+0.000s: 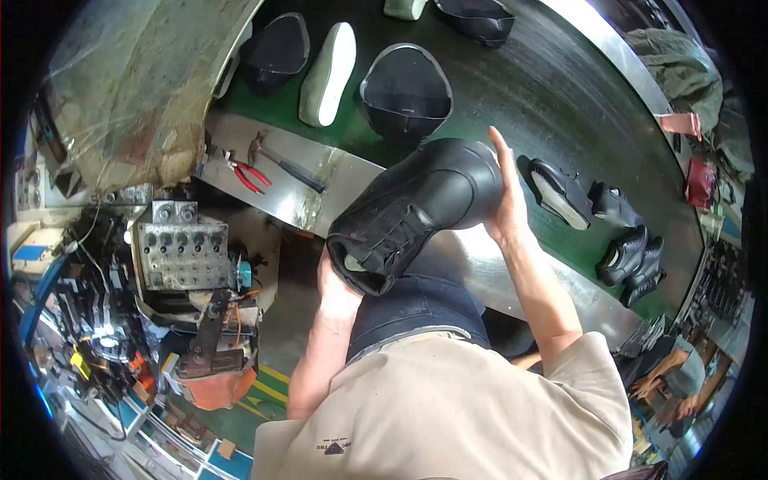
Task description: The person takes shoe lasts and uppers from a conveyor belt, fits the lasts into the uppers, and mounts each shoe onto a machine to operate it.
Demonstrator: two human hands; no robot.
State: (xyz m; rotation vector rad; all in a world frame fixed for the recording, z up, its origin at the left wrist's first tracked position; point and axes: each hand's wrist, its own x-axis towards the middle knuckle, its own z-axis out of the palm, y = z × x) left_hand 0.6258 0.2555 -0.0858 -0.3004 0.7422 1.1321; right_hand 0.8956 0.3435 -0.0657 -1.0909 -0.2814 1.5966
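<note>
I hold a black lace-up shoe [400, 232] in front of my waist, between both hands, with its opening towards me and its smooth toe pointing up and right. My left hand [339, 282] is closed around the heel end; its fingers are mostly hidden behind the shoe. At the toe, my right hand [506, 204] presses along the side, one finger stretched upward and the others hidden. Something pale shows inside the shoe's opening. Just beyond the shoe, a black shoe upper [406, 92] lies on the dark green conveyor belt [512, 104].
A hammer [286, 164] and red-handled pliers [248, 174] lie on the metal ledge [232, 136]. The belt carries a pale last [328, 76], another upper [276, 50] and several black shoes [556, 192]. A knobbed machine panel [182, 254] stands left; another person [676, 372] is at far right.
</note>
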